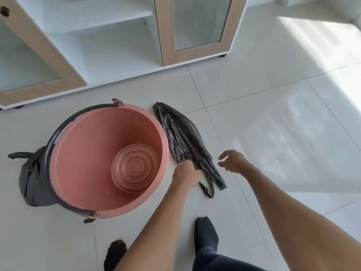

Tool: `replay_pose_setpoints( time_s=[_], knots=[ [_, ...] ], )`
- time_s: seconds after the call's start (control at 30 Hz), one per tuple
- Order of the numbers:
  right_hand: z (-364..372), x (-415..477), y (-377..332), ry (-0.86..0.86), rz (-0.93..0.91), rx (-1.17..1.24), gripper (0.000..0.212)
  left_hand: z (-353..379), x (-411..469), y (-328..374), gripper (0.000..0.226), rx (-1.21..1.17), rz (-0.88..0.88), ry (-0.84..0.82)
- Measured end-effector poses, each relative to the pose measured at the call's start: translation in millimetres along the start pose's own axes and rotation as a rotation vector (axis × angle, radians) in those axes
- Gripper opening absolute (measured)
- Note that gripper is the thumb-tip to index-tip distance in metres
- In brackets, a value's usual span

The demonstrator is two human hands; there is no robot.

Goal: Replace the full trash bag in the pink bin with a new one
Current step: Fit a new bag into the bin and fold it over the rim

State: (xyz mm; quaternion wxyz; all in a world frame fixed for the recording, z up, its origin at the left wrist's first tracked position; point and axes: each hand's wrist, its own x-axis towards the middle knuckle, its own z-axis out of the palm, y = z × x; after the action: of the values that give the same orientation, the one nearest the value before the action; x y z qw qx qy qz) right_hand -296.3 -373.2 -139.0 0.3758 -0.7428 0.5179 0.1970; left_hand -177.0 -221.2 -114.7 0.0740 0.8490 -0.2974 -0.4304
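Standing on pale floor tiles (254, 85), the pink bin (101, 153) carries no readable brand, label or writing, and neither does anything else in view. It is a round salmon-pink plastic bucket with a dark handle (58, 133) folded down along its left rim, and its inside is bare, showing ringed ridges on the bottom. Just left of the bin, touching its side, sits a tied dark grey bag (33, 182), bulging, with a knotted tail pointing left. Just right of the bin lies a crumpled black trash bag (181, 133), flat on the floor, stretching from the far side toward the near, its loop handles at the near end. The left hand (184, 176) presses down on the near part of this black bag, fingers closed on the plastic beside the bin wall. The right hand (233, 162) hovers just right of the bag, fingers spread and curled, holding nothing. Two dark-socked feet (205, 233) stand at the near edge. A white cabinet (117, 55) with wood-framed glass doors stands at the far side.
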Motion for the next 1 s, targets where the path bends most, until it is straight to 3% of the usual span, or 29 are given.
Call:
replay_pose_setpoints(
  time_s=[0.17,0.33,0.47,0.53,0.6,0.77,0.87,1.0],
  knots=[
    [36.4,29.6,-7.7,-0.037,0.046,-0.094,0.029,42.5,37.5,-26.8,0.024,-0.245,-0.252,0.098],
    [74.5,39.4,0.0,-0.044,0.171,-0.154,0.022,77.7,73.6,-33.4,0.056,-0.587,-0.465,0.107],
    [89.3,42.6,13.7,-0.044,0.209,-0.205,0.006,85.9,85.0,-33.6,0.028,-0.770,-0.523,0.158],
    [86.8,47.7,17.8,-0.034,0.210,-0.177,0.011,86.3,86.9,-34.9,0.025,-0.838,-0.545,0.180],
    [75.9,46.3,12.0,-0.080,0.179,-0.083,0.014,87.9,85.3,-37.8,0.031,-0.859,-0.542,0.181],
    [21.0,15.1,-17.2,-0.249,0.165,0.420,0.020,85.1,76.5,-40.5,0.043,-0.939,-0.454,0.128],
    [-14.9,-9.8,-23.6,-0.293,0.146,0.571,0.015,73.0,63.2,-32.6,0.031,-1.044,-0.400,0.076],
    [-58.1,-51.7,-33.2,-0.349,0.159,0.710,0.018,51.5,34.2,-20.7,0.021,-1.012,-0.393,0.118]
  ],
)
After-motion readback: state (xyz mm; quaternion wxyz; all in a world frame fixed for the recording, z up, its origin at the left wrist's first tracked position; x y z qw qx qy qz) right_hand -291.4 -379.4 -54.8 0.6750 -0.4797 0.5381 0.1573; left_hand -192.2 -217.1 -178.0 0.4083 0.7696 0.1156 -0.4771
